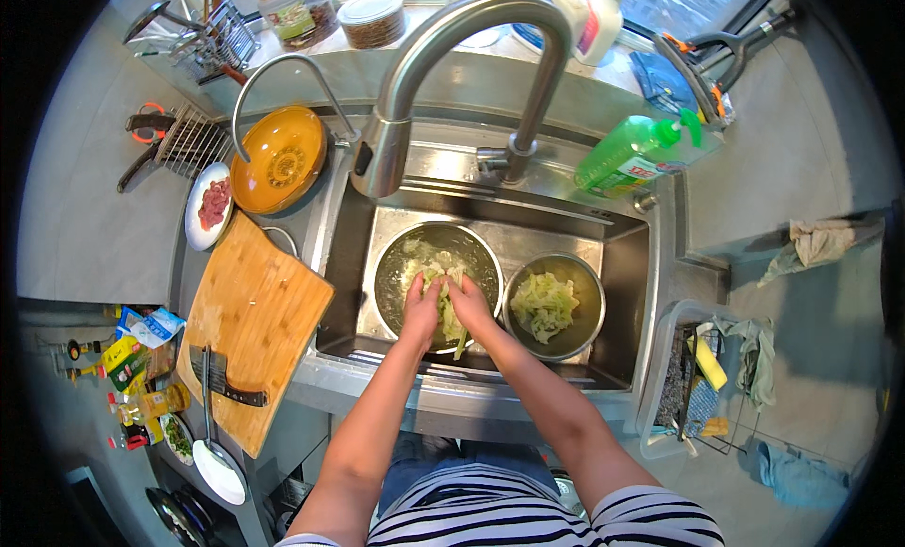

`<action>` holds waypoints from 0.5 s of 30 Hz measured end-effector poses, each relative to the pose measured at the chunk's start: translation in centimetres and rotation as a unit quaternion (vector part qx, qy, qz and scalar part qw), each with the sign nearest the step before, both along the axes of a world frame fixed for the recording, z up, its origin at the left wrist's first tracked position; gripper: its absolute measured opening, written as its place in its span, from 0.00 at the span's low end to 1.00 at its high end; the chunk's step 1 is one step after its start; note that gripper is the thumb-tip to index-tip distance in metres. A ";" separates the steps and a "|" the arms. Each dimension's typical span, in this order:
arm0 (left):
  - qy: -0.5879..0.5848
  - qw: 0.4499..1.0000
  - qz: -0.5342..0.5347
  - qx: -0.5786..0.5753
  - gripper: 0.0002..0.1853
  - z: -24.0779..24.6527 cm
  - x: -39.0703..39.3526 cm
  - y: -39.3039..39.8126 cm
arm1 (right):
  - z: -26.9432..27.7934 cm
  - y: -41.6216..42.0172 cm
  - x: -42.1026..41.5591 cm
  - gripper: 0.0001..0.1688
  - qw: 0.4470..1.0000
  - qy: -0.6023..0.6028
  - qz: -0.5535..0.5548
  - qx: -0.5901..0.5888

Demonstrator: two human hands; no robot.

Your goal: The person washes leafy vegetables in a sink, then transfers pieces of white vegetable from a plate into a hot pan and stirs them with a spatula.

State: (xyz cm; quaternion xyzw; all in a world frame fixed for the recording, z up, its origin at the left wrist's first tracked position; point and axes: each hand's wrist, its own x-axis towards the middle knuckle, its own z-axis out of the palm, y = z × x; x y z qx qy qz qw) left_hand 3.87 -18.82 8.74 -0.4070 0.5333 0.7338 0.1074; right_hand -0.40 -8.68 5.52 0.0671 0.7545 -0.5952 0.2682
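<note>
Both my hands meet over a steel bowl of water on the left side of the sink. My left hand and my right hand are closed around one bunch of pale green shredded leaves, perhaps cabbage. Some strands hang down between the hands and one reaches the bowl's near rim. More pale shreds show in the water beyond my fingers. To the right, a smaller steel bowl holds a heap of the same shredded leaves.
The tall faucet arches over the sink. At left, a cleaver lies on a wooden cutting board, beside an amber bowl and a white dish of cut meat. Green soap bottle stands back right; a plastic bin sits right.
</note>
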 end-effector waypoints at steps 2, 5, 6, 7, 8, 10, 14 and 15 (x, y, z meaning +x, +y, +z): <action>0.058 0.998 -0.020 -0.011 0.33 0.2 -0.1 1.5 | 1.7 1.7 0.0 0.22 0.997 0.065 0.009 0.034; 0.151 0.988 -0.028 -0.015 0.30 -0.9 -0.3 5.6 | 2.3 6.9 -0.1 0.19 0.996 0.054 -0.017 -0.071; 0.171 0.984 -0.053 -0.016 0.30 -1.1 -0.7 7.5 | 2.1 9.3 -0.3 0.20 0.993 0.071 -0.019 -0.092; 0.188 0.980 -0.067 -0.019 0.30 -1.6 -0.9 9.1 | 4.1 10.6 -0.1 0.19 0.990 0.051 -0.072 -0.105; 0.201 0.974 -0.092 -0.050 0.31 -2.1 -1.1 10.7 | 3.5 12.3 -0.3 0.20 0.991 0.039 -0.078 -0.102; 0.199 0.966 -0.161 -0.043 0.32 -2.1 -1.5 12.8 | 3.0 16.1 -0.9 0.22 0.990 0.021 -0.095 -0.099; 0.172 0.936 -0.304 -0.054 0.36 -1.7 -1.9 13.9 | -0.7 22.5 -2.0 0.31 0.988 0.074 -0.005 0.136; 0.155 0.930 -0.322 -0.080 0.36 -1.8 -1.6 13.1 | -0.8 22.1 -2.0 0.32 0.967 0.109 0.033 0.230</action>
